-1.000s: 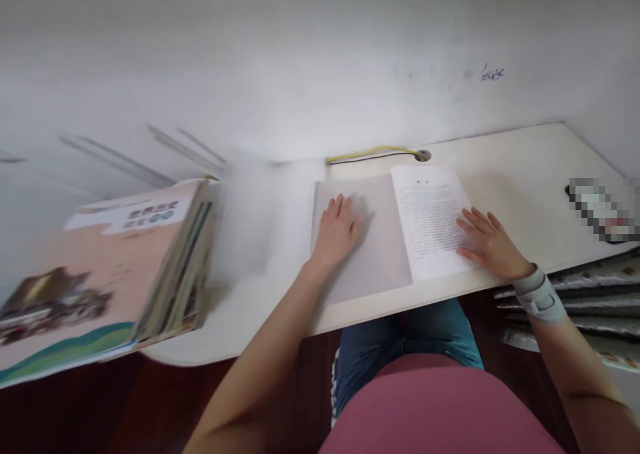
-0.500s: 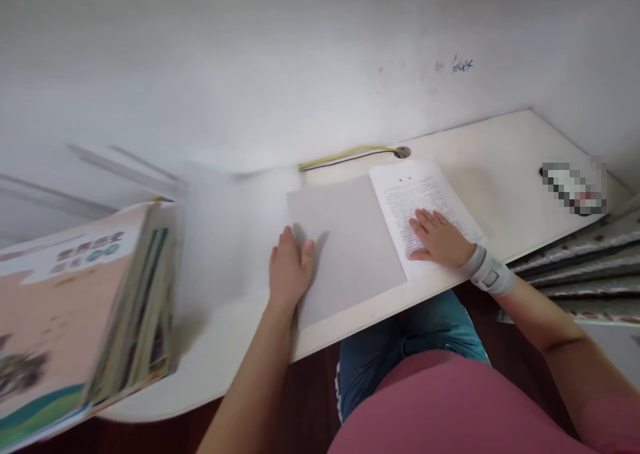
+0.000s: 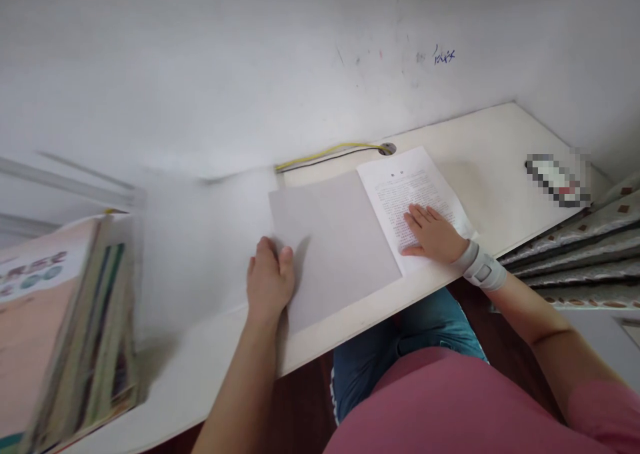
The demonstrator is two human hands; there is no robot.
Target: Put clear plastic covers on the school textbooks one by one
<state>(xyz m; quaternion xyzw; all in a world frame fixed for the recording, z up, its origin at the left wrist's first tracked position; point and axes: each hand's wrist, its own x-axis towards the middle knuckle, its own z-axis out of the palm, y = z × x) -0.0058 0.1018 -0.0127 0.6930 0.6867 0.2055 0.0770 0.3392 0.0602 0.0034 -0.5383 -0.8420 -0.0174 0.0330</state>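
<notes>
A booklet lies open on the desk, with a plain grey left side and a printed white page on the right. My right hand rests flat on the lower part of the page, fingers spread, covering some lines of text. At the grey side's left edge is my left hand. Its thumb stands apart over the grey surface and casts a shadow there, while the fingers bend slightly outside the edge. I see nothing held in it, though its palm is hidden.
A stack of books stands at the left beside a whitish panel. Yellow and black cables run along the wall into a hole. A pixelated object lies on the desk at right, near patterned fabric.
The view has swung right, so the desk and books appear further left. The fingers of my left hand are a little more bent. My right hand stays flat on the page.
</notes>
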